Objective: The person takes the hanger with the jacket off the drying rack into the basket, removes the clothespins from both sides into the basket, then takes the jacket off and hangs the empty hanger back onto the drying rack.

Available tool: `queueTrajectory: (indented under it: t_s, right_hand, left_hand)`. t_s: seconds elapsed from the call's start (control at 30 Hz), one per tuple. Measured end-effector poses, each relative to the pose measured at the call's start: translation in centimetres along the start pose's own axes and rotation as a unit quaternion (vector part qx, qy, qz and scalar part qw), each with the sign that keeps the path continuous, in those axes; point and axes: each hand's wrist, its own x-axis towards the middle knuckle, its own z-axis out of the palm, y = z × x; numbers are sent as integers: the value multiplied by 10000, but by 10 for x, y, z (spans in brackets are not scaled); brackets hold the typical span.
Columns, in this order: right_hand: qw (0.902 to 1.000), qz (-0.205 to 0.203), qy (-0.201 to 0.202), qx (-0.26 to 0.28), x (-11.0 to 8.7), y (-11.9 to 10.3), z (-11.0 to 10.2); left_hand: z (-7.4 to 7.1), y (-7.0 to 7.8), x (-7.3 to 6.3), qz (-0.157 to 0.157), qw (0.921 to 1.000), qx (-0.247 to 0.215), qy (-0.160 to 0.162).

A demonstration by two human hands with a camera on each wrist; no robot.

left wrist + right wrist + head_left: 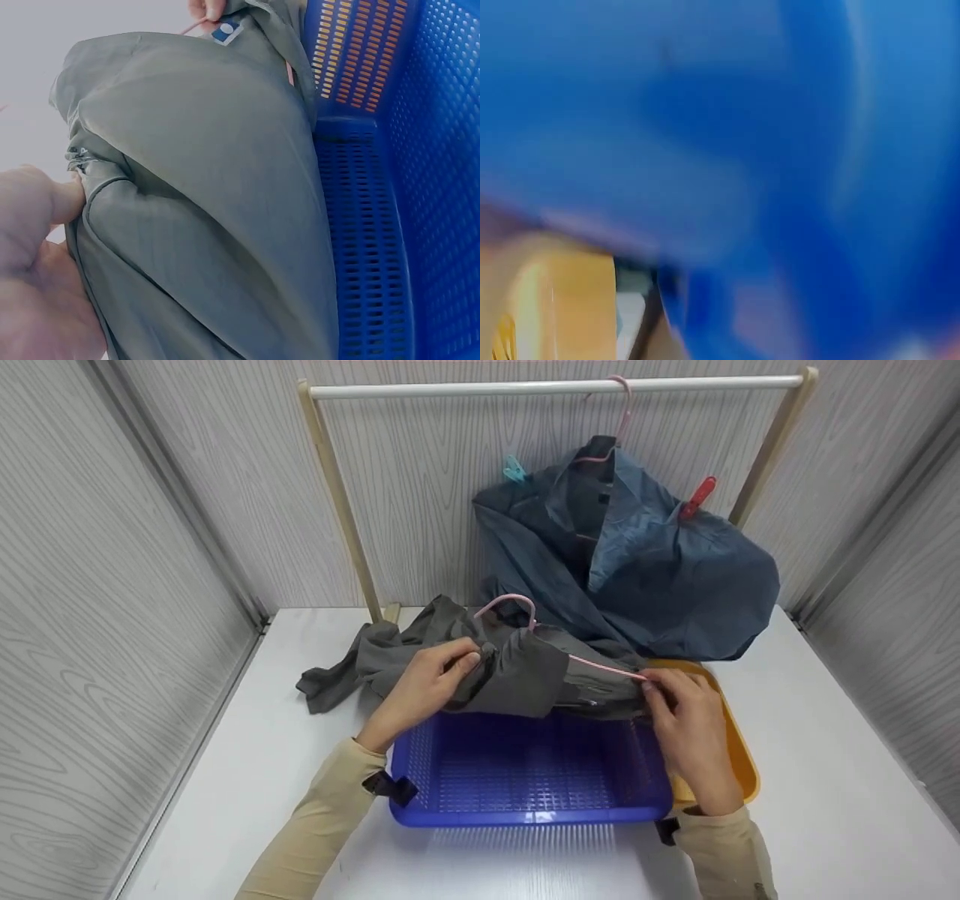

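Observation:
A dark grey shirt (536,679) lies bunched over the back of a blue basket (529,816), with a pink hanger (606,666) partly inside it and the hook sticking up at the collar. My left hand (421,684) pinches the shirt's cloth between thumb and fingers, left of the hook. The right hand (691,727) pinches the hanger's right end beside the collar opening. In the left wrist view, the left thumb presses on the grey cloth (202,142) and a small label (227,31) shows at the top. Blurred blue plastic (667,150) fills most of the right wrist view.
Behind, a rack with a white rail (465,391) carries a blue shirt (705,577) on another pink hanger (625,414). A teal clip (514,470) and a red clip (699,498) grip its shoulders. A yellow basket (744,757) stands right of the blue one on the white table (225,780).

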Motion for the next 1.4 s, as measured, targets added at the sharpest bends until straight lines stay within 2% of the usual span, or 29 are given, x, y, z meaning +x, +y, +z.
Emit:
queueTrajectory:
  t_s: [0.2, 0.3, 0.57, 0.73, 0.87, 1.0, 1.1, 1.2, 1.3, 1.4]
  right_hand:
    - [9934, 767, -835, 189, 2, 12, -19]
    - [9890, 1020, -1043, 259, 2, 15, -25]
    - [9787, 1672, -1060, 539, 6, 21, -25]
    - [9755, 1787, -1070, 707, 6, 28, -22]
    - [9707, 1890, -928, 1159, 7, 33, -23]
    - [9618, 2101, -750, 1590, 9, 29, -25]
    - [9593, 2211, -663, 1630, 11, 28, -26]
    - [9574, 2311, -635, 1613, 10, 34, -24]
    - [9505, 2462, -684, 1766, 9, 43, -23]
    - [9429, 2588, -703, 1975, 8, 49, -22]
  left_hand:
    - [-3, -3, -2, -60, 9999, 34, 120]
    - [-4, -2, -2, -111, 9998, 4, 162]
    - [-6, -3, -4, -117, 9995, 46, 286]
    - [-5, -3, -5, -82, 9995, 44, 297]
    - [-5, -5, -5, -100, 9994, -64, 327]
    - [-8, -10, -8, -215, 9992, -176, 300]
    - [-15, -18, -16, -446, 9983, -17, 365]
    - [-24, -31, -31, -795, 9953, 188, 515]
    - [-31, -43, -47, -1138, 9907, 322, 672]
    - [-34, -52, -61, -1338, 9864, 394, 867]
